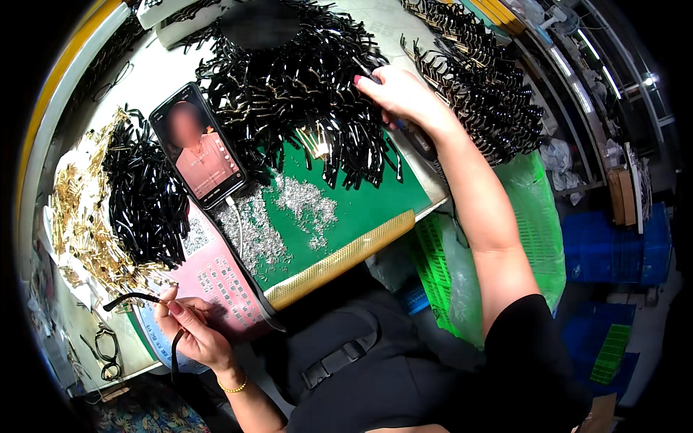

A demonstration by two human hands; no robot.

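My left hand [193, 330], at the lower left, is closed in a pinch on a pair of glasses. One black temple [131, 297] points left from the fingers and another [175, 355] hangs below them; the front is mostly hidden by the hand. Farther off, my right hand [404, 95] is wrapped round a slim screwdriver-like tool, with its dark handle [420, 140] below the palm and its thin tip toward the black pile. That heap of glossy black temples [289, 86] lies left of my right hand. Small silver parts [307, 206], perhaps screws, are scattered on the green mat [346, 213].
A phone [198, 144] with a white cable leans among the heaps. Gold temples [83, 195] and more black ones [141, 195] lie at left, glasses [108, 350] nearby. Another black heap [476, 86] is at right. A gold strip [343, 256] edges the table; a green basket [440, 281] stands below.
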